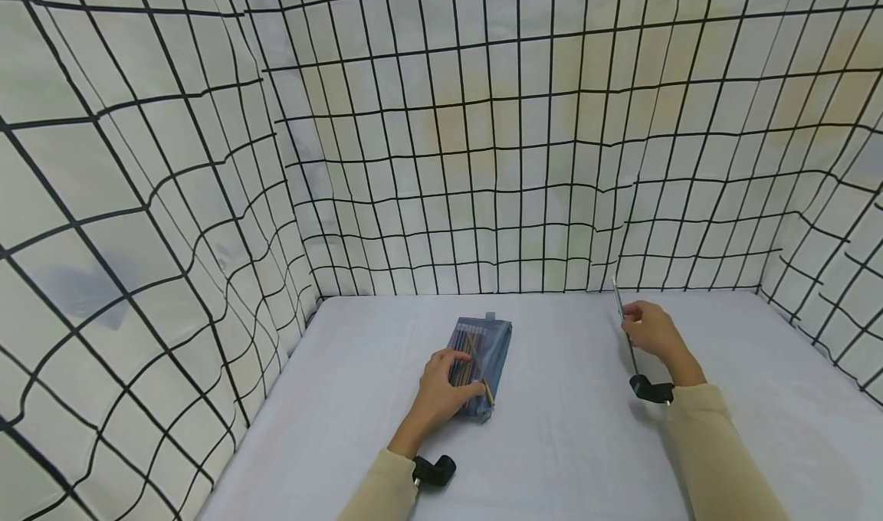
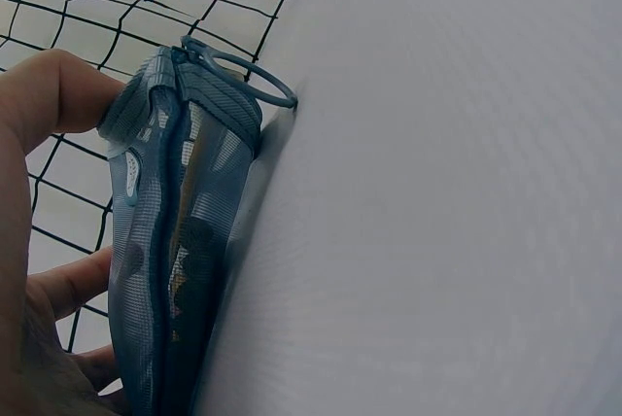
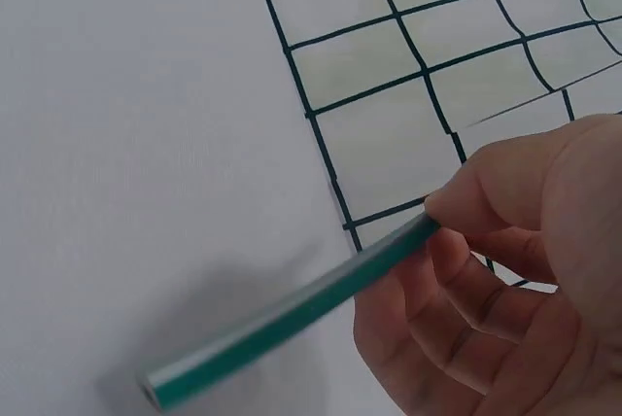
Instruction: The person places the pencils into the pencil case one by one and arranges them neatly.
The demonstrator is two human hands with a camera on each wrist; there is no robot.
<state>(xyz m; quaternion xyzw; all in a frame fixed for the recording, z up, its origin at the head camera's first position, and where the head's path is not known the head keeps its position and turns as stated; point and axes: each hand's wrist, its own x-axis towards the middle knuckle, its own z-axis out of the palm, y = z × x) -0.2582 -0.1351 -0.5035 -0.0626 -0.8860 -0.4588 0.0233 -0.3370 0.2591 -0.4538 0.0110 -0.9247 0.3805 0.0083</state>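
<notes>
A blue mesh pencil case (image 1: 498,345) lies on the white table, several pencils (image 1: 471,339) showing through its side. My left hand (image 1: 441,387) grips it, thumb near its lower right edge and fingers bent over the mesh. In the left wrist view, the zipper of the case (image 2: 173,231) runs lengthwise and a fabric loop (image 2: 277,90) stands out at the end by the thumb. Off to the right, my right hand (image 1: 651,329) pinches a slim green pencil (image 3: 292,319) with a silvery stripe between thumb and fingers. The pencil slants, held above the table.
A white cloth covers the table (image 1: 552,444). Black netting (image 1: 483,161) over pale sheeting rises along the back and both sides. Black wrist-worn devices (image 1: 434,471) sit at both cuffs.
</notes>
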